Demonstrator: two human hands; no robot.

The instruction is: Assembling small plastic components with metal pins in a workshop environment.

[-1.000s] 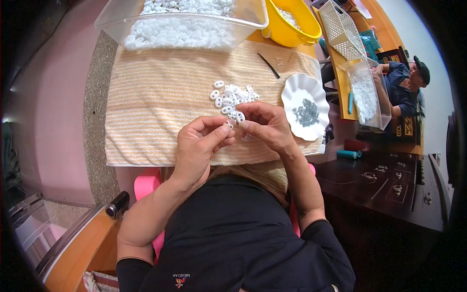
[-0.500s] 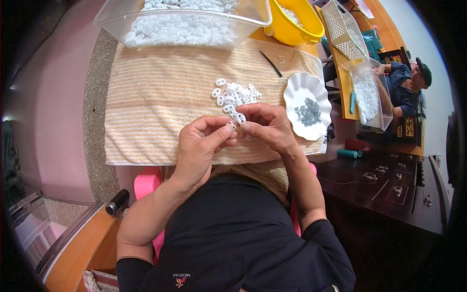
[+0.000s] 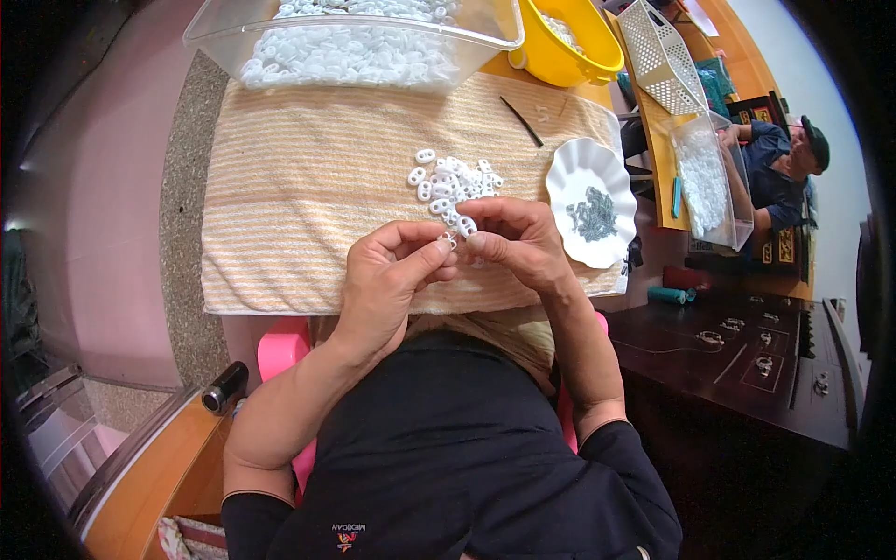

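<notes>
In front of me, both hands meet just over the near edge of a heap of white plastic pieces [image 3: 453, 177], each oval with two holes. My right hand [image 3: 523, 245] pinches one white two-hole piece [image 3: 468, 226] between thumb and fingertips. Close beside it, my left hand [image 3: 392, 266] is closed in a pinch on a small whitish piece [image 3: 449, 240], too small to make out its kind. The fingertips of the two hands nearly touch. To the right of my right hand lies a white scalloped plate [image 3: 567, 173] holding small grey parts [image 3: 594, 215].
A striped towel [image 3: 280, 205] covers the table. At its far side stand a clear tub [image 3: 355, 23] of white pieces and a yellow tub [image 3: 569, 61]. A thin black stick [image 3: 521, 121] lies beyond the plate. Another person [image 3: 779, 168] sits at right by another clear tub [image 3: 737, 210].
The white two-hole piece in my right fingers has turned slightly. Both hands otherwise keep nearly the same place and grip.
</notes>
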